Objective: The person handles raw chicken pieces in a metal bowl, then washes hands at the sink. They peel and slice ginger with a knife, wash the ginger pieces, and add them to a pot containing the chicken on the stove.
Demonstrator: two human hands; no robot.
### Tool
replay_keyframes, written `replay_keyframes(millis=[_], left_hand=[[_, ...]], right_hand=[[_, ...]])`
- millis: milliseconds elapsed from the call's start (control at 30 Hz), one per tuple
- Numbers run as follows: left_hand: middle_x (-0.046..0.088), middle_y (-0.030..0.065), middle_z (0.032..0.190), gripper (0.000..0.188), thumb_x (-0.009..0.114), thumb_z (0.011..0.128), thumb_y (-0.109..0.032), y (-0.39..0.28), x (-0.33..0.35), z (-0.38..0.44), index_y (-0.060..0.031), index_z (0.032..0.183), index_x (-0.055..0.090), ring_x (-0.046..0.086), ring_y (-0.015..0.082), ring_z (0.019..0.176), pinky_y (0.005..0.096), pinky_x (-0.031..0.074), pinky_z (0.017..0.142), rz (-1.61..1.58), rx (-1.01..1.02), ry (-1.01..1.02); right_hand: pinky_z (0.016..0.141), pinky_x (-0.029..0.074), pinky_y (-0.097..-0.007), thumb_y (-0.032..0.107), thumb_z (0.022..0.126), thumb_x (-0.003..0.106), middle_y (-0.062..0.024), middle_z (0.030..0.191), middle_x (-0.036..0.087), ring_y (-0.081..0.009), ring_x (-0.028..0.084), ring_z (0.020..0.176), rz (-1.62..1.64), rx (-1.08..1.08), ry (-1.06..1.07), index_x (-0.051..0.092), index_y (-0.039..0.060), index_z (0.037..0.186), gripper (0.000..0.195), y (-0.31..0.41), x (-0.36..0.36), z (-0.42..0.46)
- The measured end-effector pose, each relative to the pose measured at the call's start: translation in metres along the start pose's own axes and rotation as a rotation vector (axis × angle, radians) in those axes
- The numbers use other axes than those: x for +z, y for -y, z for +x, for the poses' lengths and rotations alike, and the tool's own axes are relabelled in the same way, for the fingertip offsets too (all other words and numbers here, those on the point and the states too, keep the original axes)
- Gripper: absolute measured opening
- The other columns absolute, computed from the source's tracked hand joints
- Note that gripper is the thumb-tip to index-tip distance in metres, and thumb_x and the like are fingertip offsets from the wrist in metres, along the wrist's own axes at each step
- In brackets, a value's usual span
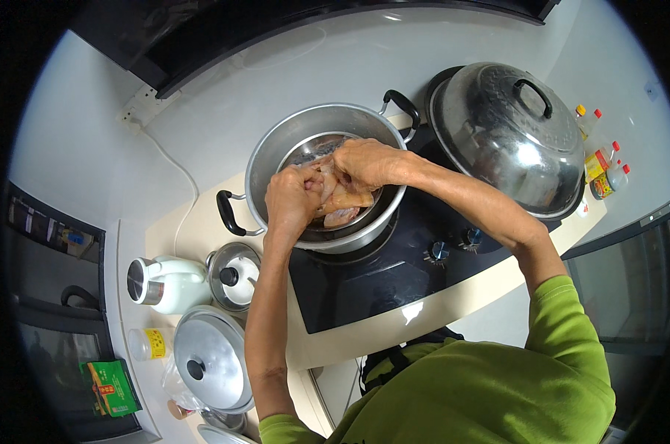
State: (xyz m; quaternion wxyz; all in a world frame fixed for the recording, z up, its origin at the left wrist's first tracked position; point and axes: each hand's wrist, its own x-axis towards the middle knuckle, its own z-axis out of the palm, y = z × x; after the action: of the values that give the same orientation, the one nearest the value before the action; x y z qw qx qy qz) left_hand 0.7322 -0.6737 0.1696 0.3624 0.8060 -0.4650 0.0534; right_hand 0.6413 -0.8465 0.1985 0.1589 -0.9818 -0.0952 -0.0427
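A large metal pot (274,141) with two black handles stands on the black gas hob (363,288). Inside it sits a smaller metal bowl (307,145) holding raw, yellowish-skinned meat (343,201) that looks like poultry. My left hand (293,197) pinches the meat from the left, fingers curled in. From the upper right, my right hand (371,164) is bent over and grips the same meat, its fingertips partly hidden. Both hands are over the bowl, inside the pot's rim.
A wok with a domed metal lid (501,133) covers the hob's right side, with sauce bottles (604,166) beyond it. Left are a pale kettle-like jug (182,283), a small glass-lidded pot (235,277) and a lidded metal pot (210,355). A white cord (188,183) runs down the wall.
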Motion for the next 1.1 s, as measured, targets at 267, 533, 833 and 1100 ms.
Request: replay_keyframes(millis=[267, 533, 833, 1100], left_hand=[[0.065, 0.0190, 0.077, 0.008, 0.067, 0.074, -0.005, -0.004, -0.005, 0.007, -0.0031, 0.081, 0.071, 0.065, 0.0376, 0.072, 0.0440, 0.051, 0.064, -0.021, -0.080, 0.016], [0.066, 0.0195, 0.075, 0.009, 0.068, 0.073, -0.004, 0.003, 0.001, 0.004, -0.0015, 0.081, 0.071, 0.065, 0.0330, 0.066, 0.0396, 0.051, 0.061, -0.040, -0.019, -0.019], [0.066, 0.0209, 0.074, 0.011, 0.070, 0.073, -0.003, -0.004, -0.005, -0.004, -0.0002, 0.083, 0.072, 0.067, 0.0327, 0.065, 0.0388, 0.052, 0.061, 0.013, -0.013, 0.010], [0.065, 0.0198, 0.072, 0.003, 0.069, 0.072, -0.004, -0.012, -0.007, -0.007, -0.0031, 0.075, 0.070, 0.064, 0.0390, 0.067, 0.0436, 0.051, 0.062, 0.052, -0.031, -0.009]], right_hand=[[0.053, 0.051, -0.0334, -0.005, 0.063, 0.066, -0.0128, 0.063, 0.067, -0.0217, 0.066, 0.057, 0.278, 0.285, 0.236, 0.073, 0.0005, 0.076, 0.016, 0.000, -0.021, 0.002], [0.056, 0.053, -0.0355, 0.004, 0.070, 0.068, -0.0141, 0.064, 0.068, -0.0239, 0.068, 0.057, 0.242, 0.176, -0.068, 0.071, 0.0009, 0.072, 0.005, -0.021, -0.013, 0.024], [0.073, 0.054, -0.0412, 0.005, 0.077, 0.065, -0.0206, 0.084, 0.070, -0.0347, 0.069, 0.084, 0.142, 0.169, 0.048, 0.073, 0.0000, 0.088, 0.014, -0.007, 0.001, 0.032], [0.072, 0.054, -0.0391, 0.004, 0.071, 0.069, -0.0187, 0.084, 0.071, -0.0343, 0.068, 0.082, 0.062, 0.260, -0.043, 0.074, 0.0035, 0.083, 0.013, -0.003, -0.001, 0.034]])
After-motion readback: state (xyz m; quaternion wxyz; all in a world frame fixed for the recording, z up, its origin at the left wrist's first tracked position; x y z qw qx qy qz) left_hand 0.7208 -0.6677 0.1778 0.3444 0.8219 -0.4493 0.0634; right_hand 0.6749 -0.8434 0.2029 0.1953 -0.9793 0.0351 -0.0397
